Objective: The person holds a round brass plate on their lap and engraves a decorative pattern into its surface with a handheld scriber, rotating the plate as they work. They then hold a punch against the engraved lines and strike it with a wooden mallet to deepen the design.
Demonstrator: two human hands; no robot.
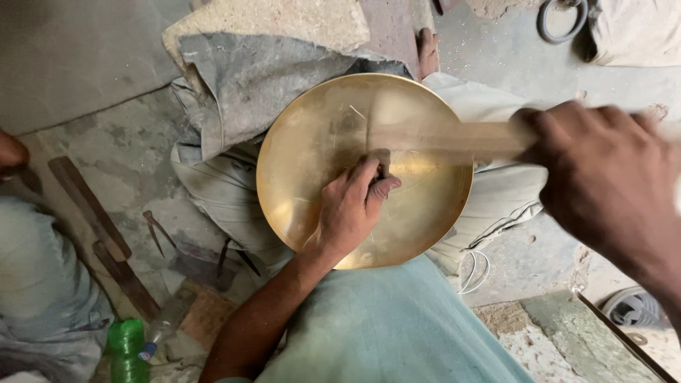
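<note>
Floor (pixel 106 152): grey concrete | wooden bars (pixel 89 206) | green bottle (pixel 126 347) | metal ring (pixel 562 20)

One round golden brass dish (pixel 312 142) at centre, one long wooden stick (pixel 440 138) toward three o'clock, one green plastic bottle (pixel 126 347) at seven o'clock, two hands: left hand (pixel 351 206), right hand (pixel 603 177).
</note>
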